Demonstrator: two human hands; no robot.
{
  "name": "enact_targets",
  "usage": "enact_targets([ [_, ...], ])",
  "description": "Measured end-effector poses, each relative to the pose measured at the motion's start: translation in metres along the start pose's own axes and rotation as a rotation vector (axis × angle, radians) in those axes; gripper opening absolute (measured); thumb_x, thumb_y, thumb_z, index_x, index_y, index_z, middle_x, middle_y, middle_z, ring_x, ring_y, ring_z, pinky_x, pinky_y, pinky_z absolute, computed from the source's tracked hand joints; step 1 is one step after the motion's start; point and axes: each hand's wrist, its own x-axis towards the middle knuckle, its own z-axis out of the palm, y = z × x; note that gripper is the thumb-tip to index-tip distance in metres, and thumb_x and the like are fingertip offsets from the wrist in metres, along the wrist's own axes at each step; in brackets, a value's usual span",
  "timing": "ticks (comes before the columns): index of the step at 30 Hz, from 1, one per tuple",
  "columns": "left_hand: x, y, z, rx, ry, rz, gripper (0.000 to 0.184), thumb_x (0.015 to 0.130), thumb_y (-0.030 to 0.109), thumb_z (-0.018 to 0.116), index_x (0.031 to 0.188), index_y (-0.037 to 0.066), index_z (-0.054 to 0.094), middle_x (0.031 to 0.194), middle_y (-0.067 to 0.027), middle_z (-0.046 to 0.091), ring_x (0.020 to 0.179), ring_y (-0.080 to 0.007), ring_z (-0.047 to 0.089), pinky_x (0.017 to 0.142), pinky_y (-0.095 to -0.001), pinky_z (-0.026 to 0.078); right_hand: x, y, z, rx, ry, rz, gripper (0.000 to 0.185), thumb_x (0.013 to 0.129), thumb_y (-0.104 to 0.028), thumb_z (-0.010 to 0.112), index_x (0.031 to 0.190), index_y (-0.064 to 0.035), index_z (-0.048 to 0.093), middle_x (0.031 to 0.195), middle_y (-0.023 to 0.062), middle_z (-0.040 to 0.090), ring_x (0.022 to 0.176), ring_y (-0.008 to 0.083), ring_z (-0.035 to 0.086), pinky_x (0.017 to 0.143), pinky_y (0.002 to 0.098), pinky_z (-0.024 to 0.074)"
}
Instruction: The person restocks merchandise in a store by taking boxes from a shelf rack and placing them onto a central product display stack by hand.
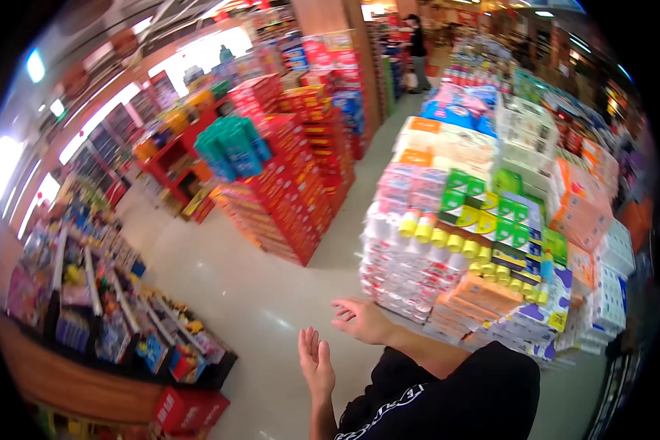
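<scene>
My left hand is raised over the shop floor, palm turned inward, fingers stretched out, with nothing in it. Just above and to its right, my right hand reaches in from the right with its fingers apart and slightly bent, holding nothing. The two hands are close together but do not touch. Nearest to my right hand is a big stack of wrapped paper packs, topped with a row of yellow-capped bottles and green and yellow boxes.
A tall stack of red boxes carries teal packages. Shelves of colourful small goods line the lower left, with a red box below them. A person in dark clothing stands in the far aisle.
</scene>
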Motion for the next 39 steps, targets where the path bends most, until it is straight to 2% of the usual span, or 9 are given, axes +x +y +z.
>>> enact_targets([
  [9, -0.07, 0.024, -0.218, 0.018, 0.637, 0.161, 0.059, 0.103, 0.012, 0.054, 0.153, -0.006, 0.027, 0.15, -0.0229, 0.044, 0.137, -0.0302, 0.047, 0.114, -0.0382, 0.037, 0.061, -0.061, 0.249, 0.036, -0.571, -0.257, 0.051, 0.089, -0.018, 0.074, 0.133, 0.0022, 0.057, 0.121, 0.0176, 0.067, 0.099, 0.024, 0.069, 0.082, 0.0341, 0.0583],
  [15, -0.12, 0.021, -0.38, 0.08, 0.92, 0.154, 0.062, 0.101, 0.011, 0.057, 0.152, -0.006, 0.027, 0.149, -0.023, 0.045, 0.137, -0.0297, 0.047, 0.115, -0.0393, 0.036, 0.073, -0.1, 0.431, 0.109, -0.771, -0.332, 0.054, 0.09, -0.021, 0.073, 0.135, 0.0013, 0.054, 0.124, 0.0174, 0.065, 0.098, 0.0272, 0.068, 0.08, 0.0359, 0.0567],
  [18, -0.154, 0.043, -0.444, 0.05, 1.11, 0.001, 0.06, 0.101, 0.01, 0.058, 0.152, -0.004, 0.029, 0.148, -0.0213, 0.046, 0.133, -0.0269, 0.05, 0.112, -0.0373, 0.038, 0.079, -0.119, 0.522, 0.094, -0.847, -0.341, 0.055, 0.089, -0.021, 0.075, 0.135, -0.0002, 0.054, 0.123, 0.0152, 0.065, 0.097, 0.0253, 0.068, 0.08, 0.035, 0.0565],
  [21, -0.207, 0.029, -0.518, 0.13, 1.295, 0.05, 0.058, 0.101, 0.01, 0.058, 0.151, -0.003, 0.031, 0.146, -0.0192, 0.048, 0.128, -0.024, 0.052, 0.109, -0.035, 0.042, 0.075, -0.149, 0.603, 0.156, -0.952, -0.33, 0.058, 0.088, -0.02, 0.076, 0.138, -0.001, 0.052, 0.125, 0.0142, 0.065, 0.102, 0.0247, 0.067, 0.084, 0.0357, 0.055],
  [25, -0.267, 0.045, -0.583, 0.193, 1.567, -0.01, 0.054, 0.103, 0.017, 0.057, 0.15, 0.002, 0.036, 0.142, -0.0138, 0.051, 0.121, -0.0207, 0.053, 0.102, -0.034, 0.045, 0.062, -0.199, 0.699, 0.165, -1.061, -0.431, 0.061, 0.088, -0.02, 0.076, 0.139, -0.0012, 0.05, 0.124, 0.0146, 0.065, 0.107, 0.0257, 0.064, 0.089, 0.0365, 0.0532],
  [29, -0.322, 0.03, -0.639, 0.017, 1.826, 0.101, 0.059, 0.101, 0.022, 0.061, 0.151, 0.004, 0.035, 0.141, -0.0111, 0.052, 0.116, -0.0189, 0.055, 0.097, -0.0349, 0.046, 0.043, -0.239, 0.795, 0.175, -1.147, -0.553, 0.064, 0.087, -0.019, 0.077, 0.141, -0.0012, 0.048, 0.13, 0.0173, 0.061, 0.109, 0.0271, 0.064, 0.091, 0.0371, 0.0533],
  [33, -0.383, 0.007, -0.714, -0.071, 1.977, 0.063, 0.06, 0.101, 0.025, 0.062, 0.151, 0.004, 0.035, 0.139, -0.0098, 0.053, 0.116, -0.0184, 0.055, 0.096, -0.0349, 0.046, 0.018, -0.271, 0.892, 0.158, -1.19, -0.527, 0.069, 0.087, -0.025, 0.075, 0.143, 0.001, 0.044, 0.137, 0.0228, 0.055, 0.117, 0.0339, 0.06, 0.1, 0.0412, 0.0489],
  [35, -0.416, 0.004, -0.76, -0.084, 2.008, 0.051, 0.06, 0.1, 0.023, 0.063, 0.15, 0.002, 0.037, 0.14, -0.0106, 0.053, 0.116, -0.0178, 0.054, 0.095, -0.031, 0.045, 0.006, -0.289, 0.942, 0.106, -1.15, -0.573, 0.074, 0.086, -0.021, 0.078, 0.147, 0.0007, 0.04, 0.141, 0.0218, 0.051, 0.119, 0.03, 0.06, 0.098, 0.0381, 0.0518],
  [39, -0.464, 0.034, -0.869, -0.035, 1.963, 0.07, 0.059, 0.1, 0.023, 0.063, 0.148, 0.0, 0.038, 0.137, -0.012, 0.054, 0.117, -0.0189, 0.055, 0.094, -0.032, 0.047, -0.01, -0.347, 1.02, 0.077, -1.085, -0.576, 0.075, 0.089, -0.025, 0.075, 0.148, 0.0017, 0.038, 0.143, 0.0254, 0.047, 0.124, 0.0339, 0.057, 0.104, 0.0395, 0.0464],
])
